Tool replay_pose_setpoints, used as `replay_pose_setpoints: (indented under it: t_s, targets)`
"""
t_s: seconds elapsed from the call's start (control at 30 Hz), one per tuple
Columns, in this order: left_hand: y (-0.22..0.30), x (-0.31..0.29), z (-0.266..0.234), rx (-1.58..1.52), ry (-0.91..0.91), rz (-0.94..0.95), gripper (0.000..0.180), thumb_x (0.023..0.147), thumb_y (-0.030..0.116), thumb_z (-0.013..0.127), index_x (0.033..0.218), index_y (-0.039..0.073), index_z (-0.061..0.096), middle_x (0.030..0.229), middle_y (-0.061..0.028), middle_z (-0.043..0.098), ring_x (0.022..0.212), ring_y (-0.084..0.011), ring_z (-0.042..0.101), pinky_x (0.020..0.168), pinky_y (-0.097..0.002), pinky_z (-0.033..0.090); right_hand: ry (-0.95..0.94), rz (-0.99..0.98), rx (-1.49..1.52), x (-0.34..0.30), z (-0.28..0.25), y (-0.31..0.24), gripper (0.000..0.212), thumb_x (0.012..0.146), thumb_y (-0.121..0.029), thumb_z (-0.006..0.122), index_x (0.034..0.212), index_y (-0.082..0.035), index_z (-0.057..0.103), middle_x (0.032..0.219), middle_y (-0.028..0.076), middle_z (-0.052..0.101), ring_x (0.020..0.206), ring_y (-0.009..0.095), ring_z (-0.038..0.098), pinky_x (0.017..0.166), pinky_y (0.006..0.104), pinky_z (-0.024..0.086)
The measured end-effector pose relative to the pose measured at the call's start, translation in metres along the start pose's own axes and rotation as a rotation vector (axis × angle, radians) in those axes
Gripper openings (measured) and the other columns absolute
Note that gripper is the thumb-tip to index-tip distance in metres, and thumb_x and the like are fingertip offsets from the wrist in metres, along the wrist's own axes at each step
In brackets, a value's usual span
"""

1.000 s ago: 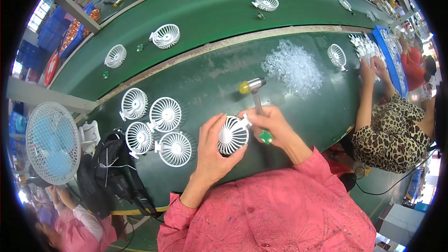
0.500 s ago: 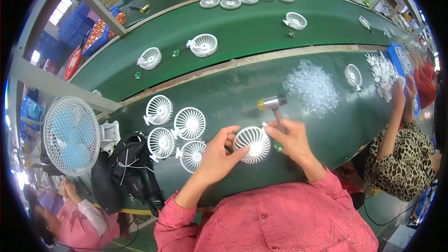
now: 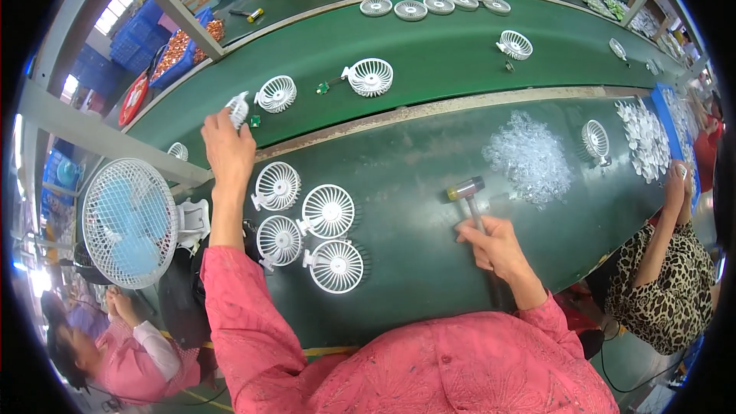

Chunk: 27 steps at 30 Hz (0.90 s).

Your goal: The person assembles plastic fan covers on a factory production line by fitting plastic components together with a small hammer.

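Observation:
At the far left, my left hand (image 3: 228, 149) reaches over the green belt. Its fingers are closed on a white round fan housing (image 3: 239, 110) with thin ribs, tilted on edge. My right hand (image 3: 494, 247) is wrapped round the handle of a small hammer (image 3: 466, 188), held above the table. The hammer has a yellow face at one end and a dark one at the other. Several white fan housings lie between my arms, the nearest a ribbed fan housing (image 3: 337, 266). On the belt beside my left hand rests another fan housing (image 3: 277, 93) next to a small green circuit board (image 3: 255, 120).
Clear plastic pieces (image 3: 529, 159) are heaped at the right of the table, near a lone housing (image 3: 594, 140). White parts (image 3: 642, 138) lie beside a blue bin (image 3: 675, 119). A caged desk fan (image 3: 130, 222) stands left. Co-workers sit on both sides and across.
My left hand has carried the fan housing from between my hands up and left to the belt. My right hand has come away from it with the hammer, slightly right. The view has shifted.

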<state>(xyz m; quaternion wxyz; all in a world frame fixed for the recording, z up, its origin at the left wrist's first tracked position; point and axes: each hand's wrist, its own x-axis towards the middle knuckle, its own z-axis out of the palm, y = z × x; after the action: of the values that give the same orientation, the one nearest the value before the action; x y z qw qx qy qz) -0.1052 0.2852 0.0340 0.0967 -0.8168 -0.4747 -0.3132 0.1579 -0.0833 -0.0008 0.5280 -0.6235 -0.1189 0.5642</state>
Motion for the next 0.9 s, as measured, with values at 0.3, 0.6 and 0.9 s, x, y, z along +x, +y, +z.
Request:
replay_pose_setpoints:
  t_s: [0.3,0.6,0.9]
  targets:
    - [0.129,0.003,0.079,-0.335,-0.412,0.442,0.051,0.084,0.009,0.062,0.132,0.002,0.046,0.141,-0.0176,0.044,0.122,-0.0383,0.049,0.1,-0.0463,0.045,0.014,0.018,0.043,0.009,-0.007,-0.002,0.015,0.094,-0.014,0.064,0.093,0.001,0.066,0.074,0.004,0.064,0.039,0.003,0.035,0.034,0.0225,0.026]
    - [0.177,0.001,0.109,-0.303,-0.416,0.334,0.013,0.082,0.009,0.059,0.089,-0.002,0.061,0.102,-0.0219,0.063,0.093,-0.0404,0.062,0.079,-0.0512,0.051,-0.029,0.006,0.047,0.008,-0.007,-0.001,0.018,0.096,-0.012,0.061,0.106,0.003,0.064,0.079,0.008,0.067,0.038,0.003,0.035,0.033,0.0225,0.026]
    - [0.235,-0.082,-0.061,-0.841,-0.535,0.201,0.015,0.083,0.019,0.067,0.082,0.004,0.066,0.078,-0.0139,0.067,0.07,-0.0324,0.066,0.063,-0.041,0.051,0.027,-0.3,0.069,-0.009,0.01,-0.045,0.037,0.099,-0.024,0.056,0.127,0.002,0.056,0.081,0.01,0.069,0.035,0.002,0.034,0.031,0.0208,0.028]
